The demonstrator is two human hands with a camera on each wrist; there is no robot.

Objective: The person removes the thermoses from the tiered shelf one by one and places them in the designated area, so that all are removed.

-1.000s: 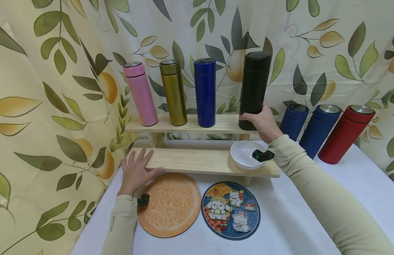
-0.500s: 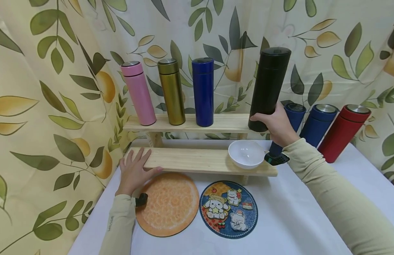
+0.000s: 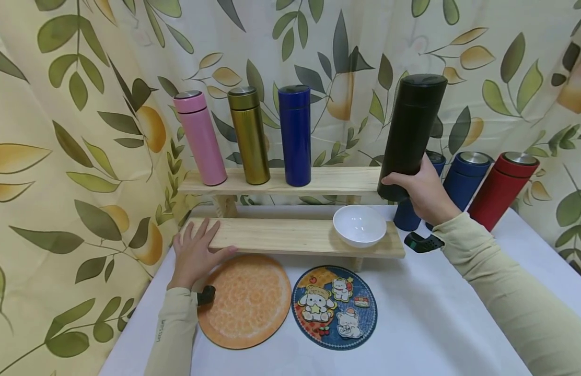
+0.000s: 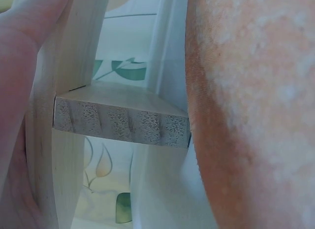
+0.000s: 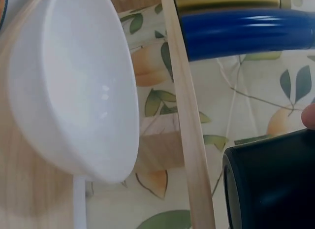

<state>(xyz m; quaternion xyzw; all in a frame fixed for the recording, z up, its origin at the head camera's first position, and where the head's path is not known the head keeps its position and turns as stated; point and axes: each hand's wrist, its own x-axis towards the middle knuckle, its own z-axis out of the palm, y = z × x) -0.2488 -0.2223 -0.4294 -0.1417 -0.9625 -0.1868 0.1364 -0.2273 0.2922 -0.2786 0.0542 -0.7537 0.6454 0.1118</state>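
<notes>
My right hand grips a black thermos bottle near its base. The bottle leans with its top to the right, at the right end of the upper shelf. In the right wrist view the base of the black thermos bottle hangs apart from the shelf edge. My left hand rests on the left end of the lower shelf, fingers spread. On the upper shelf stand a pink bottle, a gold bottle and a blue bottle.
A white bowl sits on the lower shelf's right end. Behind my right hand stand two dark blue bottles, partly hidden, and a red bottle. An orange round mat and a cartoon round mat lie in front.
My right hand has lifted the black thermos bottle off the upper shelf and carried it to the right, tilting it. The left hand stays on the lower shelf.
</notes>
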